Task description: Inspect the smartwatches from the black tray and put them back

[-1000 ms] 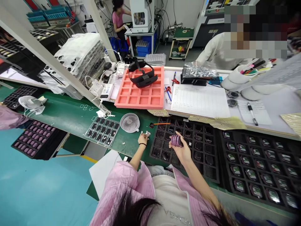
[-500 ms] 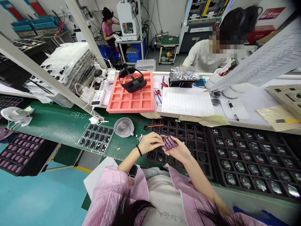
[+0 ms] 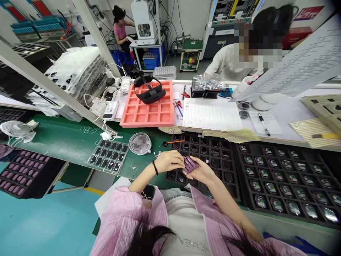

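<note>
My right hand (image 3: 201,171) cradles a small stack of purple, rounded casings (image 3: 190,164), its fingers wrapped around their edges. At the stack's left side, my left hand (image 3: 169,161) has its fingertips pinched together close against the casings. Whether anything sits between those fingertips is too small to make out. Below both hands lies a black compartment tray (image 3: 216,153) with dark rounded parts in its pockets. An orange stick (image 3: 176,142) with a dark end rests across the tray's upper left corner.
To the right is another black tray (image 3: 289,183) of shiny pieces. Left of my hands stand a small white fan (image 3: 140,143) and a clear tray (image 3: 108,155) with black pieces. A pink foam tray (image 3: 147,120) holds a black headset (image 3: 151,94). Across the bench sits a person (image 3: 226,62).
Both hands stay together around the purple stack, which has shifted slightly left and tilted a little. The whole view has moved a few pixels; nothing else visibly differs.
</note>
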Motion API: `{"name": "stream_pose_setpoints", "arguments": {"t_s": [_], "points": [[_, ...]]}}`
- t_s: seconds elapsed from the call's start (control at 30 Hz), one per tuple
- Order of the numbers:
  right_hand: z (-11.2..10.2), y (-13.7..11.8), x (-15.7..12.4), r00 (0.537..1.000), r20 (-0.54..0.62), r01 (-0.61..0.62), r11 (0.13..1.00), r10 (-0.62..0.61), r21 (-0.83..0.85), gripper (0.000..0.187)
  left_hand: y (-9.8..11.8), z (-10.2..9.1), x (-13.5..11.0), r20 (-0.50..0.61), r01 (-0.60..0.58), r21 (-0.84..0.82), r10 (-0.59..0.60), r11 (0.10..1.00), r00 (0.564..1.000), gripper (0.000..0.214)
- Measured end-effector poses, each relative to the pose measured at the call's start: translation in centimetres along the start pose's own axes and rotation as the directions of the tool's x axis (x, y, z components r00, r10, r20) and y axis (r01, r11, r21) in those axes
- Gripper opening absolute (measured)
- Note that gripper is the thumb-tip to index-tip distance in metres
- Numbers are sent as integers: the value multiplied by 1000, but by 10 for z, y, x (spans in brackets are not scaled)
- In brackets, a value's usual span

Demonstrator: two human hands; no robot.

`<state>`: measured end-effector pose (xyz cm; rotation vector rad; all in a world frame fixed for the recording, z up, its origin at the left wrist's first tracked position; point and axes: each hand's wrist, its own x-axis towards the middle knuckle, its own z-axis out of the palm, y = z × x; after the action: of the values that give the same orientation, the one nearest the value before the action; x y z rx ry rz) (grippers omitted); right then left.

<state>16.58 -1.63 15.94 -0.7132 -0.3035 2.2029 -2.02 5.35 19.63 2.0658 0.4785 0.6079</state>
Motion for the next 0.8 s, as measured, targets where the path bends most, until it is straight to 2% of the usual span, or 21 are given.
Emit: {"name": "stream_pose_setpoints", "arguments": {"t_s": [0.2,0.27,0.43,0.57,0.7,0.77,0.8], "points": [[-20,12,0,993,6,-118,991,119,-58,27,-10,9,-7,160,-3,-69,14,998,987,19],[-21,18,-4,987,0,-162,984,163,-71,27,-16,17,-15,191,51,-140,-24,989,981,23],[-22,36,-16,969,-73,-244,961,237,-128,28,-30,42,-38,163,218,-234,-183,947,969,42],[-28,50,-16,954,-140,-287,944,266,-162,27,-40,56,-51,168,224,-198,-192,954,967,45],[-31,57,-8,961,-151,-250,960,231,-122,27,-59,66,-57,135,257,-216,-232,942,963,44],[-32,57,-4,964,-144,-237,968,224,-86,28,-77,68,-59,147,350,-235,-323,907,935,42],[-32,57,-2,965,-143,-230,971,218,-70,28,-89,68,-60,144,431,-204,-409,879,901,39]]}}
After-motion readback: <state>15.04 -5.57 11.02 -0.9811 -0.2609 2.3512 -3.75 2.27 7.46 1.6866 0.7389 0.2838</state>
